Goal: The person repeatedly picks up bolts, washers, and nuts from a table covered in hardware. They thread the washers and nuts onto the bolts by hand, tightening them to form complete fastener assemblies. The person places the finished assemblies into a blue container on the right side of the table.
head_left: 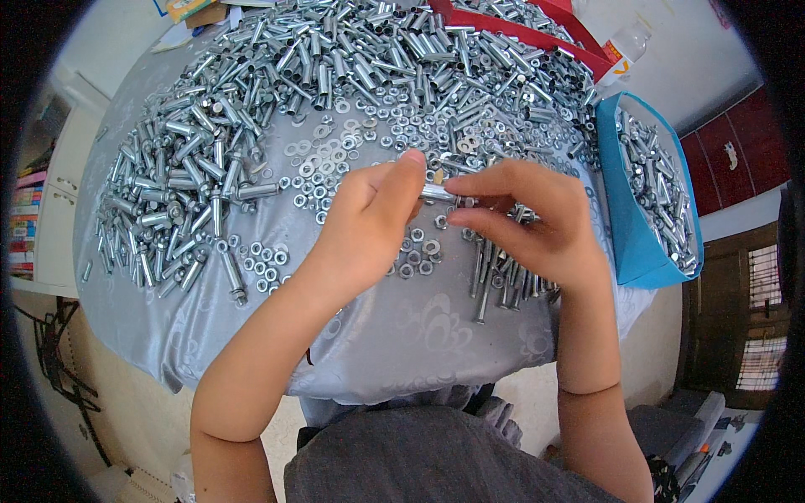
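Note:
Over the middle of the table, a silver sleeve anchor [436, 192] lies sideways between my two hands. My left hand [365, 218] is closed round its left end, the thumb pointing up and away; the other fingers are partly hidden. My right hand [549, 218] closes its thumb and fingertips about the right end, where a small nut or bolt end shows. Loose hex nuts [408, 271] lie on the cloth below the hands. Under my right hand is a bunch of long bolts [482, 306], partly covered by it. Flat washers [312, 165] are scattered beyond my left hand.
A grey patterned cloth [419, 335] covers the round table. Metal sleeves [335, 63] are heaped along the far side, with assembled anchors [180, 184] at the left. A blue box [625, 243] of anchors stands right; a red box [587, 54] and plastic bottle [631, 40] are behind.

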Demonstrator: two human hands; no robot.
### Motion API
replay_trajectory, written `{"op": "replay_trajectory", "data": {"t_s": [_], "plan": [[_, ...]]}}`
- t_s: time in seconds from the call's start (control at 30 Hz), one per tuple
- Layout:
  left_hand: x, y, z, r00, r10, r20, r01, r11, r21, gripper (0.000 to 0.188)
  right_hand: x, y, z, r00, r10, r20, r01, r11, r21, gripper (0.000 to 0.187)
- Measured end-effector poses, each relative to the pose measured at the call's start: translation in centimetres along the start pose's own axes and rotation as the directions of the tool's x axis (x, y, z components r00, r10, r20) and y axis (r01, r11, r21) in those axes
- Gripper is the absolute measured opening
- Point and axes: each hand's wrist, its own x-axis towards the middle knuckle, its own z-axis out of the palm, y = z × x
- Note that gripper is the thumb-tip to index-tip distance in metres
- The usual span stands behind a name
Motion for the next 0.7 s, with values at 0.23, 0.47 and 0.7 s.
{"op": "replay_trajectory", "data": {"t_s": [0.23, 0.47, 0.7], "plan": [[0.0, 0.0, 0.0, 0.999, -0.021, -0.032, 0.020, 0.999, -0.037, 0.044, 0.2, -1.1, 0.0, 0.989, 0.144, -0.043, -0.138, 0.983, 0.124, 0.019], [-0.1, -0.1, 0.0, 0.999, 0.028, -0.020, -0.029, 0.999, -0.041, 0.044, 0.2, -0.5, 0.1, 0.993, 0.119, -0.004, -0.119, 0.993, -0.025, 0.019], [-0.1, 0.2, 0.1, 1.000, 0.015, -0.015, -0.016, 0.998, -0.059, 0.045, 0.0, -0.1, -0.5, 0.963, 0.170, 0.211, -0.157, 0.985, -0.074, 0.021]]}}
